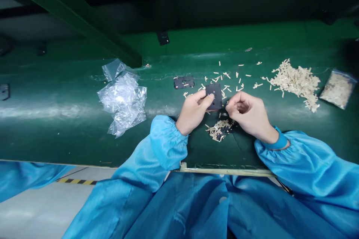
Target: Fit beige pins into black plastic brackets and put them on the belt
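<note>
My left hand [194, 111] grips a flat black plastic plate [214, 101] by its left side, thumb on top. The plate has small holes and is held above the green bench. Just right of it, my right hand [246, 114] is closed with thumb and index finger pinched together; whatever is between the fingertips is too small to make out. Below the hands lies a small heap of beige strips and black bits [219, 130]. Behind the plate, several loose beige strips [224, 75] are scattered, beside another black plastic part [184, 82] lying flat.
A pile of clear plastic bags [123, 99] lies to the left. On the right are a large heap of beige pieces [297, 81] and a filled zip bag [338, 89]. A green post [112, 33] rises at the back left. A blue sleeve [28, 177] shows at the lower left.
</note>
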`<state>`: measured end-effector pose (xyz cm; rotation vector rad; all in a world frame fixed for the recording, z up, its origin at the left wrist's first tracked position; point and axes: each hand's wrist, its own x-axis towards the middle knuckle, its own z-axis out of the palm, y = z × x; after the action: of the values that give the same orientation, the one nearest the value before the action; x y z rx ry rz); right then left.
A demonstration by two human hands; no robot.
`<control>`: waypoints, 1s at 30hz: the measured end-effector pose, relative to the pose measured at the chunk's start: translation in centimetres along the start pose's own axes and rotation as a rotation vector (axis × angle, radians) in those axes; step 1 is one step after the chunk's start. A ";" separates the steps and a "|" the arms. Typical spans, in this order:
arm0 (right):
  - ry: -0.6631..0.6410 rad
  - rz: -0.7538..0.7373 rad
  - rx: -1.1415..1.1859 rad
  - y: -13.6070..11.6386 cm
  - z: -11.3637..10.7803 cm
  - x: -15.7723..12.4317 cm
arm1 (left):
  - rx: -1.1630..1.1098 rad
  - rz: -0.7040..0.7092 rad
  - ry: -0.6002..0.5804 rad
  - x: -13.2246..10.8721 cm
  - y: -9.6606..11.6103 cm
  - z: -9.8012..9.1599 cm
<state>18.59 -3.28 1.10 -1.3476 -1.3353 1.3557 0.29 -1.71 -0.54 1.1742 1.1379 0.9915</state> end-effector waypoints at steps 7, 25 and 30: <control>-0.039 -0.013 -0.120 0.9 0.0 0.0 | 0.164 -0.003 0.034 0.0 0.5 -0.6; -0.085 -0.009 -0.167 0.8 0.0 0.0 | 0.249 0.081 0.037 -0.2 0.8 -0.4; -0.096 -0.003 -0.140 0.7 -0.1 0.1 | 0.246 0.096 0.037 -0.2 0.8 -0.4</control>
<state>18.77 -3.27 0.44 -1.3860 -1.5205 1.3609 -0.13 -1.77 0.28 1.4225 1.2688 0.9689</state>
